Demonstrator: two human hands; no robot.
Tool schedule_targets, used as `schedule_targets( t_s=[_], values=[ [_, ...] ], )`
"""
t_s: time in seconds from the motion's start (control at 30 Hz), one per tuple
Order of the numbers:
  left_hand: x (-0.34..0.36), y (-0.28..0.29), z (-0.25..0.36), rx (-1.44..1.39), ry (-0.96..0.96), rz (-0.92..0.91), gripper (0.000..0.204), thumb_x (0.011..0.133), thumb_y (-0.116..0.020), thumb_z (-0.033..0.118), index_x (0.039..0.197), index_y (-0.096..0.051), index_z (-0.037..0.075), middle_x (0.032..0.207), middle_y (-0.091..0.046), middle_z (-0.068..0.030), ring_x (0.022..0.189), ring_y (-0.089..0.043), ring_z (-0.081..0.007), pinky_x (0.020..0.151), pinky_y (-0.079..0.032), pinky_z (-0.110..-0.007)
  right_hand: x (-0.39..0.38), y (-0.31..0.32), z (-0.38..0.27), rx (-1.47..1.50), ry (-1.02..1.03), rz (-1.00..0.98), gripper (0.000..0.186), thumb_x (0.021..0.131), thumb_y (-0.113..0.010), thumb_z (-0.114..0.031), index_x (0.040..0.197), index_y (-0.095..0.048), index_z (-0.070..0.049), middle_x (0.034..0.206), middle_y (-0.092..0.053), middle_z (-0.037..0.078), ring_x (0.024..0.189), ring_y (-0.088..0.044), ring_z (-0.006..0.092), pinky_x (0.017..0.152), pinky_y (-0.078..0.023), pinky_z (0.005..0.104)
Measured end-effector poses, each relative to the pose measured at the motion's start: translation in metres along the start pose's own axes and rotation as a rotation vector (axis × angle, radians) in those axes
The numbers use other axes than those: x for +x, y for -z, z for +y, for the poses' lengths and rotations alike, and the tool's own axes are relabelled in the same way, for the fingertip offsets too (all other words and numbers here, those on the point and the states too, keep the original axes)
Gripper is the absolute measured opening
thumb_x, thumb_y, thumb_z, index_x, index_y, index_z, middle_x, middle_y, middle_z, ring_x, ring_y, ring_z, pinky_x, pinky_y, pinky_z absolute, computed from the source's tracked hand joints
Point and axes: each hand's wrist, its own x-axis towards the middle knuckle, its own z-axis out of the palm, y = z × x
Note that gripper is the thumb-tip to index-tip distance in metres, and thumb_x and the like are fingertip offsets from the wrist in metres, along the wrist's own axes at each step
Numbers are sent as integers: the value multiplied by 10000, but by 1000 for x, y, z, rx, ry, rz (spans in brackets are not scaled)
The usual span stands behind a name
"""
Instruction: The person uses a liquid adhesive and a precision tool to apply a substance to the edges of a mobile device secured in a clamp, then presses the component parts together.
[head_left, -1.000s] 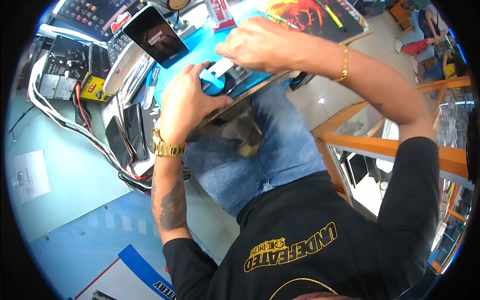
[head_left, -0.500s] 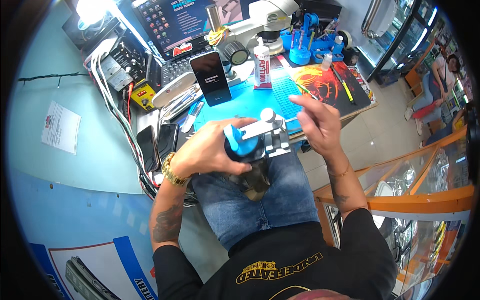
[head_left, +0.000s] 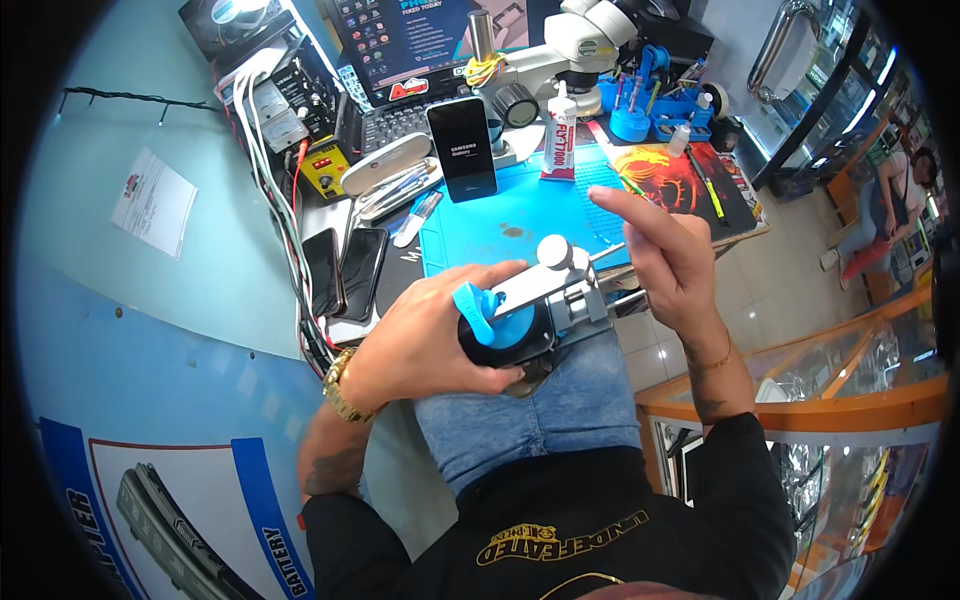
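Note:
My left hand (head_left: 425, 340) grips a small metal clamp fixture (head_left: 560, 295) over my lap, with a black phone-like device and a blue suction handle (head_left: 490, 310) set in it. A white round knob (head_left: 553, 250) tops the fixture. My right hand (head_left: 675, 265) hovers just right of it, index finger raised and the other fingers curled. A thin metal rod (head_left: 607, 254) shows by its thumb; whether the thumb pinches it is unclear.
A blue work mat (head_left: 520, 215) lies on the bench with a black phone (head_left: 463, 148) and a white glue tube (head_left: 560, 140). A microscope (head_left: 575, 45), a laptop (head_left: 400, 60), more phones (head_left: 340, 270), cables and a tool rack (head_left: 655, 95) crowd the bench. A glass counter (head_left: 800, 400) stands right.
My head has tilted so the bench fills more of the view. My right hand has lifted off the fixture's knob and moved right. My left hand keeps its hold.

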Motion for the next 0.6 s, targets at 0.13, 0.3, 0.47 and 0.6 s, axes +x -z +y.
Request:
schedule_targets(
  t_s=[0.13, 0.3, 0.47, 0.6],
  values=[
    [1, -11, -18, 120, -120, 184, 914, 624, -932, 276, 1445, -589, 65, 1290, -679, -169, 1137, -677, -356, 1000, -541, -427, 6, -3, -6, 45, -79, 3, 513, 919, -526, 23, 1397, -672, -91, 600, -479, 39, 523, -459, 108, 533, -395, 307],
    [7, -26, -33, 69, -302, 300, 961, 605, -949, 242, 1469, -569, 60, 1338, -671, -156, 1171, -668, -338, 1019, -531, -430, 14, 0, -37, -5, 70, 58, 516, 934, -554, -2, 1441, -622, -67, 613, -542, 54, 519, -538, 154, 545, -445, 313],
    [13, -30, -41, -2, -327, 272, 968, 573, -954, 231, 1435, -581, -6, 1332, -677, -188, 1178, -688, -346, 1036, -525, -420, 14, 1, -43, 23, 26, 17, 525, 944, -550, 49, 1469, -552, 36, 612, -483, -5, 528, -365, 51, 511, -279, 278],
    [13, -31, -43, -53, -304, 232, 955, 576, -953, 227, 1425, -586, -8, 1342, -675, -187, 1174, -690, -336, 1033, -522, -413, 12, -1, -37, 21, -13, 25, 538, 950, -584, 11, 1485, -559, -35, 574, -477, 19, 496, -426, 107, 512, -352, 291]
  ],
)
